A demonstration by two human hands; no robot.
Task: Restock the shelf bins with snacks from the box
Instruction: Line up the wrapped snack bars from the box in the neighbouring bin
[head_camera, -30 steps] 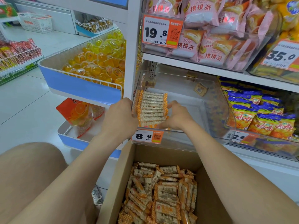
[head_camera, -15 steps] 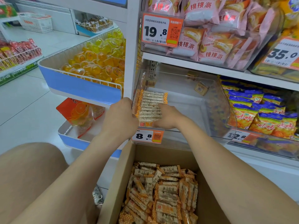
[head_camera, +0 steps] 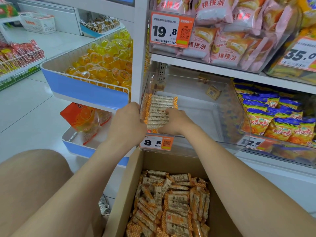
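Two hands: I'm watching the left hand (head_camera: 127, 124) curling against the clear bin (head_camera: 201, 108), grasp unclear; the right hand (head_camera: 174, 121) is curling over one row of snack bars (head_camera: 159, 108) inside.
One box (head_camera: 123, 194): holding many loose bars (head_camera: 172, 202).

This is a shop, on the snack aisle of a grocery. Orange-and-white price tags with barcodes and QR codes hang on the shelf fronts, among them a 19.8 tag (head_camera: 171, 29) and an 8.8 tag (head_camera: 156, 142). Clear plastic bins (head_camera: 230, 103) on white shelves hold bulk pink snack packets (head_camera: 220, 48) and blue-and-orange bags (head_camera: 273, 122). A wire-railed blue tray (head_camera: 85, 89) carries yellow jelly cups (head_camera: 102, 62). Another stocked rack (head_camera: 20, 53) stands across the white tiled floor (head_camera: 25, 108).
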